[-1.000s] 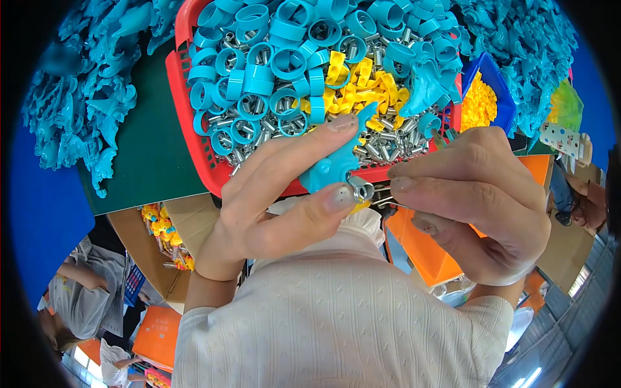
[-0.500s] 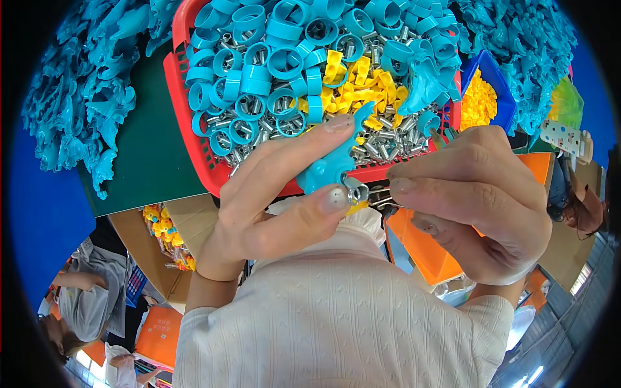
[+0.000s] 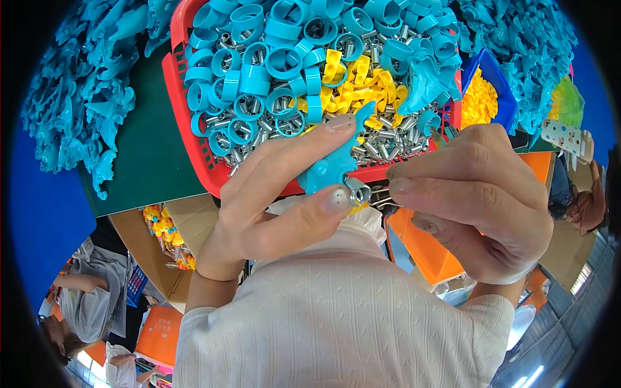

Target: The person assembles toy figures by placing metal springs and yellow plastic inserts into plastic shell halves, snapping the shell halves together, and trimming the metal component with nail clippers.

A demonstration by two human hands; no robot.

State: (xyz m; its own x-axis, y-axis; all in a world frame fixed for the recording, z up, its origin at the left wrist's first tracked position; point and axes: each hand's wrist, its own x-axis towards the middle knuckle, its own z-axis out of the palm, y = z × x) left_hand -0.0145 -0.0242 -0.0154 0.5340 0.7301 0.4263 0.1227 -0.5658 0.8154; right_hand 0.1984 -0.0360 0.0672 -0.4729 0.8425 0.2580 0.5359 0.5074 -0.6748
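Observation:
Between its thumb and fingers my left hand [image 3: 278, 207] pinches a blue plastic piece [image 3: 330, 169]. A small shiny metal tube [image 3: 359, 193] sits at that piece's lower end, by the thumb tip, with a bit of yellow [image 3: 359, 207] beneath it. My right hand [image 3: 475, 200] is closed on a thin metal tool [image 3: 383, 196], whose tips reach the metal tube. Most of the tool is hidden by my fingers. Just beyond both hands stands a red basket [image 3: 184, 123] holding blue rings [image 3: 284, 63], yellow pieces [image 3: 362, 87] and metal tubes [image 3: 381, 143].
Blue plastic pieces are heaped at the left [image 3: 84, 97] and right [image 3: 524, 58]. A blue bin [image 3: 508, 97] of yellow pieces stands right of the basket. Below are a cardboard box [image 3: 187, 223] and an orange bin [image 3: 424, 249]. Another person [image 3: 84, 291] is at lower left.
Both hands stay almost where they were, still holding the blue piece and the tool. The metal tube has shifted and tilted slightly at the tool's tips. The person at lower left has moved a little.

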